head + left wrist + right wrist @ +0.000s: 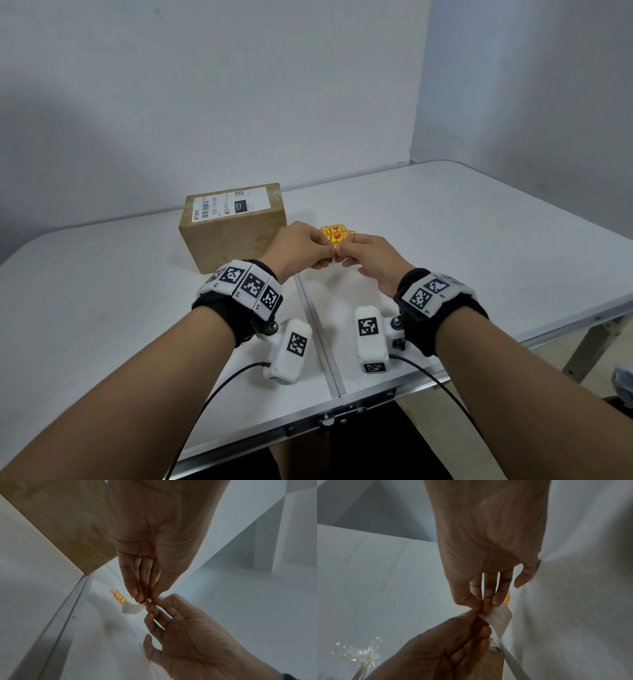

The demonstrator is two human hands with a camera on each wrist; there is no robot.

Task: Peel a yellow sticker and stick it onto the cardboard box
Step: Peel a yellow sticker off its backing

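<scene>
Above the white table (445, 240), both hands pinch one yellow sticker sheet (334, 235): left hand (301, 250) at nine o'clock, right hand (371, 260) at three; cardboard box (236, 236) at ten.

A white folding surface (445, 219) fills the lower view — a metal seam (320, 337) runs across its middle and a metal rim with a latch (327, 419) edges the near side. Behind it, pale grey-white walls (239, 85) meet in a corner (419, 85) at the right, softly shadowed. A metal leg (591, 346) shows below the right edge.
</scene>
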